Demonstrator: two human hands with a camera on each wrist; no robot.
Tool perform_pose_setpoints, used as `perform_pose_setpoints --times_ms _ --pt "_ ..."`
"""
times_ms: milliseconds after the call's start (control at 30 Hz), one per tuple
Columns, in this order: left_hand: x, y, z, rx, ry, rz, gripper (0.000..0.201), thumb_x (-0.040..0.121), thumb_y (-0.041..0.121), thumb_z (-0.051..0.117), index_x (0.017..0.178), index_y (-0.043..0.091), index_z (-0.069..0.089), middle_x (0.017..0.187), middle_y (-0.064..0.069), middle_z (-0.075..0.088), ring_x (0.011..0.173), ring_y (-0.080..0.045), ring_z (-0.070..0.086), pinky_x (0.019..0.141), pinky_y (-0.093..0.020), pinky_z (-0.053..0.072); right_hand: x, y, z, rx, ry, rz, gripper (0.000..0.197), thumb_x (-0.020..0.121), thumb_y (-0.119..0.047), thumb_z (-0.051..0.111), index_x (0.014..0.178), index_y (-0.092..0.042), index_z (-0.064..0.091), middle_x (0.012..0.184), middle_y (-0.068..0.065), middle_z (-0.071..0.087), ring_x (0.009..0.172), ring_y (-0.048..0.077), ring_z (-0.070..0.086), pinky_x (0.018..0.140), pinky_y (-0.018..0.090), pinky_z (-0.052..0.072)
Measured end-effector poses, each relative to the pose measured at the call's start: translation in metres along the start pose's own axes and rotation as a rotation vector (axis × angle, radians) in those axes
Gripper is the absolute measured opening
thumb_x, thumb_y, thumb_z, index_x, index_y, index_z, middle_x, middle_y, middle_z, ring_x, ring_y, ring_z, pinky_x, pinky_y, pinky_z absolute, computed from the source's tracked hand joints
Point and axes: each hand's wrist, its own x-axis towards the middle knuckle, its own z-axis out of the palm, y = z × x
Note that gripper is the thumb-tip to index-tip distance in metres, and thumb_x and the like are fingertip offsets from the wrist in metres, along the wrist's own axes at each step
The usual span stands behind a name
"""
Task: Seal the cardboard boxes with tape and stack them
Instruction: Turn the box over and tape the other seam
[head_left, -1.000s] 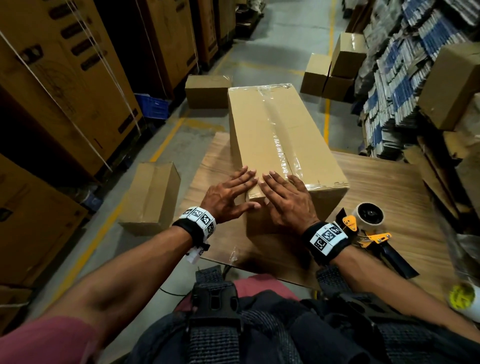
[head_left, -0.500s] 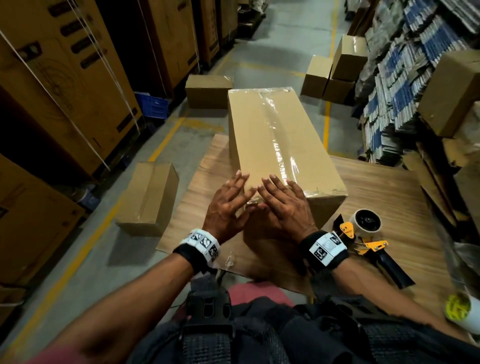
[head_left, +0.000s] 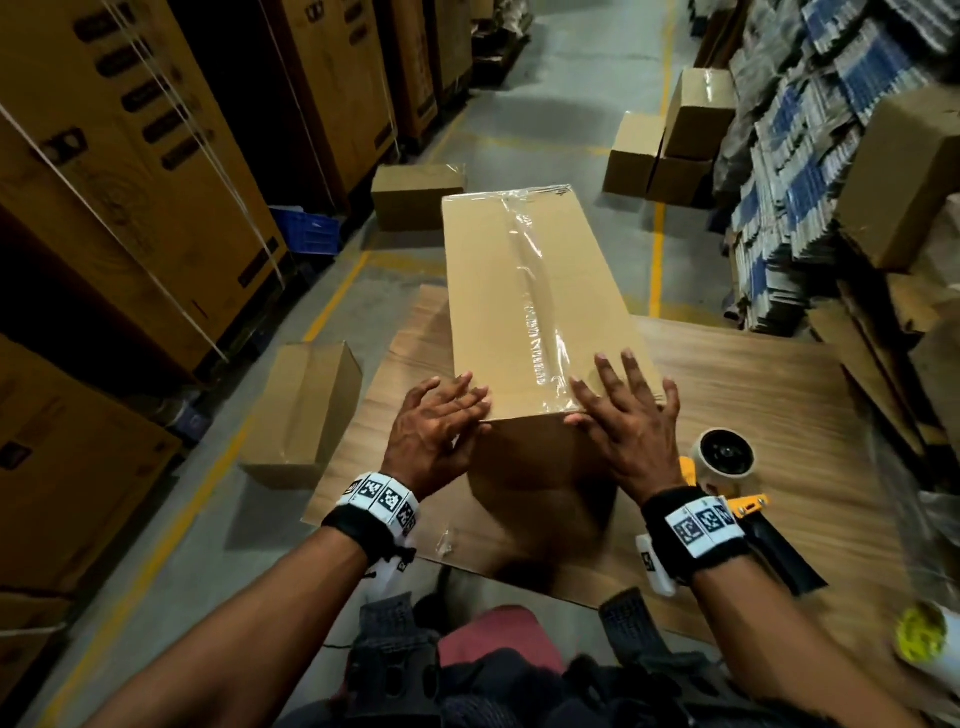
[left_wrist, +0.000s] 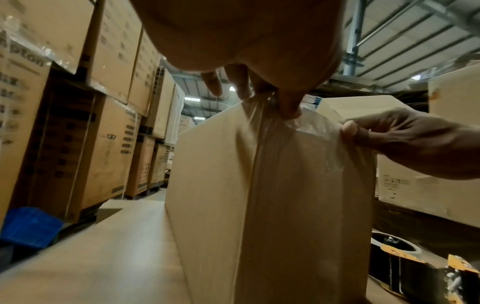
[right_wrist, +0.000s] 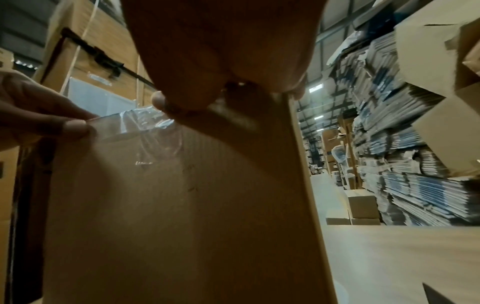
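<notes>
Cardboard box (head_left: 524, 291) lies lengthwise on the wooden tabletop (head_left: 753, 395), its top seam covered by clear tape (head_left: 535, 312) that folds over the near edge. The left hand (head_left: 431, 431) rests at the near left corner, grip released, fingers spread flat; the right hand (head_left: 623, 421) presses the near right corner the same way, thumb on the tape end. A tape dispenser (head_left: 724, 467) sits just right of the right wrist. Smaller boxes (head_left: 306, 410) stand on the floor.
</notes>
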Motion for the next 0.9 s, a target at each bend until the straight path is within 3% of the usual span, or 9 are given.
perform_pose_setpoints --times_ms 67,167,233,333,433,533,600,733,900 --pt "0.009 0.015 -0.003 0.042 -0.014 0.051 0.035 0.098 0.029 0.067 0.130 0.017 0.073 0.141 0.000 0.067 0.143 -0.016 0.051 0.113 -0.053 0.041 -0.006 0.009 -0.002 0.096 0.014 -0.014 0.072 0.097 -0.073 0.036 0.155 -0.030 0.045 0.169 0.010 0.026 0.158 0.030 0.017 0.116 0.069 0.025" --pt "0.027 0.041 0.002 0.099 -0.141 0.056 0.061 0.101 0.051 0.062 0.150 0.015 0.055 0.158 -0.002 0.051 0.153 -0.017 0.037 0.120 -0.048 0.034 -0.016 0.025 -0.010 0.177 0.044 0.074 0.080 0.093 -0.070 0.052 0.159 -0.029 0.037 0.172 0.017 0.006 0.159 0.038 0.005 0.120 0.067 0.023" --pt "0.042 0.058 0.013 0.165 -0.251 -0.017 0.080 0.101 0.068 0.048 0.160 0.015 0.039 0.166 -0.004 0.037 0.158 -0.018 0.025 0.125 -0.047 0.027 -0.019 0.031 -0.016 0.256 -0.015 0.238 0.087 0.086 -0.064 0.063 0.161 -0.038 0.028 0.173 0.013 -0.003 0.155 0.042 0.019 0.116 0.062 0.035" --pt "0.064 0.078 0.030 0.269 -0.496 -0.148 0.095 0.098 0.080 0.026 0.166 0.015 0.014 0.174 -0.004 0.013 0.161 -0.018 0.004 0.130 -0.048 0.008 -0.020 0.036 -0.016 0.368 -0.022 0.283 0.084 0.086 -0.056 0.066 0.161 -0.037 0.031 0.165 0.015 0.033 0.126 0.039 0.061 0.096 0.047 0.055" --pt "0.073 0.084 0.040 0.326 -0.649 -0.205 0.088 0.099 0.075 0.011 0.167 0.018 0.013 0.175 -0.001 0.009 0.161 -0.018 0.001 0.130 -0.049 0.000 -0.021 0.042 -0.007 0.480 0.041 0.210 0.071 0.091 -0.041 0.071 0.156 -0.030 0.044 0.142 0.014 0.061 0.116 0.031 0.068 0.097 0.044 0.057" --pt "0.070 0.081 0.045 0.331 -0.604 -0.208 0.082 0.101 0.071 0.011 0.165 0.021 0.025 0.173 0.001 0.020 0.160 -0.017 0.012 0.129 -0.051 0.005 -0.020 0.046 -0.004 0.563 0.049 0.212 0.071 0.089 -0.018 0.080 0.152 -0.031 0.050 0.138 0.010 0.065 0.119 0.018 0.067 0.099 0.041 0.057" --pt "0.069 0.081 0.046 0.341 -0.588 -0.201 0.084 0.099 0.071 0.008 0.164 0.021 0.027 0.172 0.000 0.022 0.161 -0.018 0.012 0.128 -0.053 0.007 -0.018 0.052 -0.009 0.589 0.037 0.170 0.069 0.089 -0.016 0.080 0.151 -0.027 0.051 0.136 0.003 0.067 0.127 0.000 0.059 0.106 0.027 0.051" --pt "0.075 0.089 0.046 0.358 -0.635 -0.172 0.087 0.098 0.072 0.003 0.167 0.019 0.013 0.175 -0.001 0.005 0.161 -0.017 -0.001 0.129 -0.051 0.000 -0.021 0.063 -0.019 0.607 -0.026 0.072 0.067 0.096 -0.028 0.066 0.156 -0.016 0.041 0.146 0.002 0.056 0.133 0.011 0.053 0.108 0.009 0.038" --pt "0.070 0.087 0.050 0.377 -0.621 -0.148 0.081 0.099 0.067 -0.001 0.166 0.024 0.017 0.174 0.003 0.015 0.161 -0.016 0.007 0.129 -0.051 0.002 -0.030 0.061 -0.006 0.573 0.074 0.184 0.078 0.092 -0.017 0.076 0.158 -0.010 0.036 0.128 -0.010 0.062 0.104 0.016 0.069 0.087 0.028 0.055"
